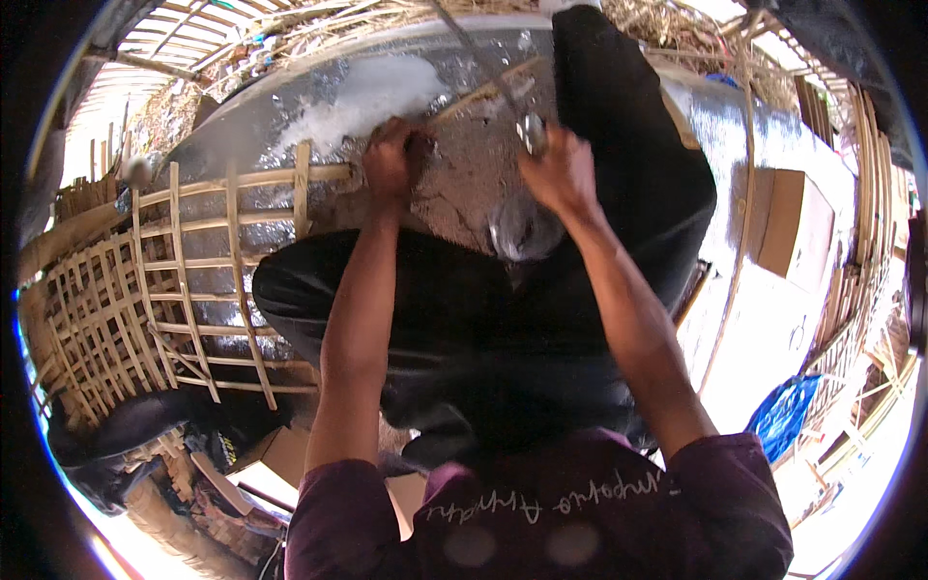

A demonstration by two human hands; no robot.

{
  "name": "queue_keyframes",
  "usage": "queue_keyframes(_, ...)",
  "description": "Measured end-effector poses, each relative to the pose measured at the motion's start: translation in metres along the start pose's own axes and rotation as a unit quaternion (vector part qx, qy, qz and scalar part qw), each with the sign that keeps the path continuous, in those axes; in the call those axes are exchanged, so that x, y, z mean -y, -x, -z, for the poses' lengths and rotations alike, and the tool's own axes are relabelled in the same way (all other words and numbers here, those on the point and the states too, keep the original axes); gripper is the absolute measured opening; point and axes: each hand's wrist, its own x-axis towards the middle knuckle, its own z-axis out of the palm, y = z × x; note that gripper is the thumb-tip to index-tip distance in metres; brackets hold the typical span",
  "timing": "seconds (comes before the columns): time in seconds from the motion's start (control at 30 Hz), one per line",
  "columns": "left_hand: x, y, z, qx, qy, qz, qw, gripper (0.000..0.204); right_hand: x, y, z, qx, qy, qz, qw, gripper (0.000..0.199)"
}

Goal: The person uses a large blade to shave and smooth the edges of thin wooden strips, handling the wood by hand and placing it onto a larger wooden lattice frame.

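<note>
My left hand [391, 162] is closed at the near end of a pale bamboo strip [483, 91], which slants away to the upper right. My right hand [563, 172] grips a long, thin, dark tool [474, 48] with a shiny metal part beside the fingers. It runs up and leftward past the strip's far end; its exact kind is unclear. Between my bent legs lies a crumpled clear plastic bag [522, 230] on brown, cracked ground [454, 179]. A bamboo lattice [232, 217] stands left of my left hand, a crosspiece ending close to it.
A larger woven bamboo panel [92, 319] is at the left. Grey sheeting [232, 145] covers ground ahead. A cardboard box [797, 227] and a blue plastic bag [781, 418] are at the right. A thin upright pole [746, 193] passes near the box.
</note>
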Motion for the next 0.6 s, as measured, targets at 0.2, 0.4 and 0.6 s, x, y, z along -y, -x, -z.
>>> queue_keyframes(0.2,0.006,0.003,0.0,-0.036,-0.051,0.033,0.997,0.013,0.078,-0.013,0.056,-0.071,-0.18,0.127,0.973,0.02)
queue_keyframes(0.4,-0.004,-0.006,-0.002,-0.021,-0.054,0.014,0.998,0.013,-0.012,0.011,-0.013,-0.01,0.016,0.003,1.0,0.02)
queue_keyframes(0.6,0.008,0.003,-0.003,-0.041,-0.059,0.03,0.997,0.012,0.069,-0.028,0.062,-0.113,-0.165,0.158,0.967,0.021)
